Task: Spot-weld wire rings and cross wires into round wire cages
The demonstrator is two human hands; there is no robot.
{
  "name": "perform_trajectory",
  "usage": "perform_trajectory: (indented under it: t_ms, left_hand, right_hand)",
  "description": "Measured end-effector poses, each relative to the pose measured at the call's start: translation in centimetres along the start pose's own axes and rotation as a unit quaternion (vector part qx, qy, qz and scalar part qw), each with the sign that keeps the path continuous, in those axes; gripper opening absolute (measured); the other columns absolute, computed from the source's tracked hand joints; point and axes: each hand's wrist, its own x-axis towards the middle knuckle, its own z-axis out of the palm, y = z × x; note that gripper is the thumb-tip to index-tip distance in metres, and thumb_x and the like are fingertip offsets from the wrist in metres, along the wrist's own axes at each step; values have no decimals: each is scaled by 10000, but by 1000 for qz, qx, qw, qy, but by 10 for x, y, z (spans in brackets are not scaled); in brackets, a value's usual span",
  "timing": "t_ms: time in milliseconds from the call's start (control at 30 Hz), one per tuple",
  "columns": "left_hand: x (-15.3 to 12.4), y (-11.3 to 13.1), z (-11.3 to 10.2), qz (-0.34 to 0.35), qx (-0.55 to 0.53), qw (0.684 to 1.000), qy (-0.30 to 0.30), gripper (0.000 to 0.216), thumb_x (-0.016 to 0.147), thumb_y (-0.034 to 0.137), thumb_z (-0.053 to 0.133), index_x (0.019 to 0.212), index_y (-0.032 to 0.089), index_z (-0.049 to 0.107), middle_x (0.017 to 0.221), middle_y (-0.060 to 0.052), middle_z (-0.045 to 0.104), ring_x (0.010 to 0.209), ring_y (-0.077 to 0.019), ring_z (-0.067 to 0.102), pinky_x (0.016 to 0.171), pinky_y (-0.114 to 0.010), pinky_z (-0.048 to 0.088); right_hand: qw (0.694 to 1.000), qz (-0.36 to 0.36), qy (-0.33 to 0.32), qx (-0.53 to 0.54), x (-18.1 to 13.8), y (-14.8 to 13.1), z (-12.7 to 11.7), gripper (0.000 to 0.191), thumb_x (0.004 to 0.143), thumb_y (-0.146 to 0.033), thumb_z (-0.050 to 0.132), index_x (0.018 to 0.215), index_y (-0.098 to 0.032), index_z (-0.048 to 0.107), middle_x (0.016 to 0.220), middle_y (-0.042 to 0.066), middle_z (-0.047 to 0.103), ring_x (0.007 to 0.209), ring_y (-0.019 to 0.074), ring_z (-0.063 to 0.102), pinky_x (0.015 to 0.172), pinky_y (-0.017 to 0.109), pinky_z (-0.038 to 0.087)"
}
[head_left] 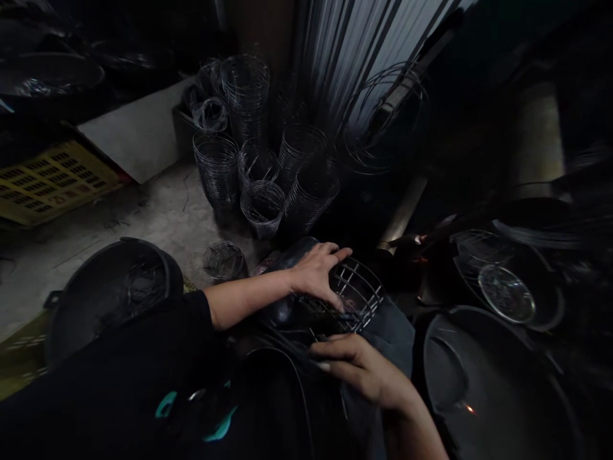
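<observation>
A round wire grid basket (357, 297) lies on its side in front of me, on dark cloth over my lap. My left hand (318, 271) rests on top of it, fingers spread over the wires and curled onto the rim. My right hand (357, 367) sits just below the basket, fingers curled and pinched around thin dark wire (292, 348) that loops toward my body. What exactly the right fingers grip is hard to make out in the dim light.
Stacks of wire rings and wire baskets (258, 166) stand on the concrete floor ahead. A black tub (110, 287) sits at the left, a yellow crate (52, 182) farther left. Large dark pans (483, 377) and a metal bowl (507, 294) crowd the right.
</observation>
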Motion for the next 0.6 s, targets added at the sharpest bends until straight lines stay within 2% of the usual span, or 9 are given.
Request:
perform_trajectory:
  t_ms: [100,200,267,333,400,467,533,600]
  left_hand:
    - [-6,-4,4,55,40,994,-86,1349,380,618,847,1509,203,237,1510,-201,273,1370,-402,290,1073,-543,351]
    - [-9,-4,5,92,74,985,-127,1267,458,506,856,1513,220,217,1507,-197,291,1361,-383,313,1058,-516,362]
    - [-9,-3,5,93,84,985,-118,1238,492,434,852,1517,201,198,1473,-192,348,1330,-353,361,1061,-489,360]
    - [-9,-1,3,74,88,988,-106,1225,496,428,847,1512,208,200,1458,-179,379,1314,-346,380,1054,-513,355]
    - [-9,2,3,52,89,989,-109,1175,494,457,838,1491,250,250,1462,-156,387,1315,-353,377,1026,-557,361]
    - [-8,3,3,48,81,990,-105,1108,501,465,832,1460,258,319,1454,-145,398,1305,-344,392,1012,-542,381]
    - [-7,4,3,58,64,993,-81,1110,485,446,845,1450,212,348,1427,-155,417,1279,-323,418,1023,-480,394]
    - [-7,6,3,70,55,994,-55,1124,469,425,857,1447,184,357,1408,-156,435,1254,-305,442,1039,-435,392]
  right_hand:
    - [997,22,-37,56,-9,14,11,285,915,-320,511,1079,-281,740,799,12,723,778,195,672,763,314,549]
    - [995,42,50,76,-37,28,8,325,906,-333,534,1175,-270,705,786,40,740,828,220,687,837,370,548]
    - [987,70,107,97,-57,36,4,331,894,-352,564,1184,-271,700,823,55,750,814,220,698,807,365,565]
    - [977,90,157,117,-69,41,4,310,870,-369,603,1147,-290,718,856,61,753,791,222,706,757,343,578]
    - [966,99,207,117,-73,42,6,288,836,-396,641,1084,-292,746,889,65,753,811,234,711,751,340,581]
    - [956,109,251,110,-70,39,8,319,780,-410,701,1060,-267,755,968,76,748,907,255,705,815,359,569]
    - [951,118,267,103,-64,33,7,391,700,-389,774,1062,-240,754,1038,85,736,1004,269,679,886,371,544]
    - [958,115,247,93,-56,27,2,398,672,-366,792,1045,-229,760,1023,82,738,993,263,678,883,355,540]
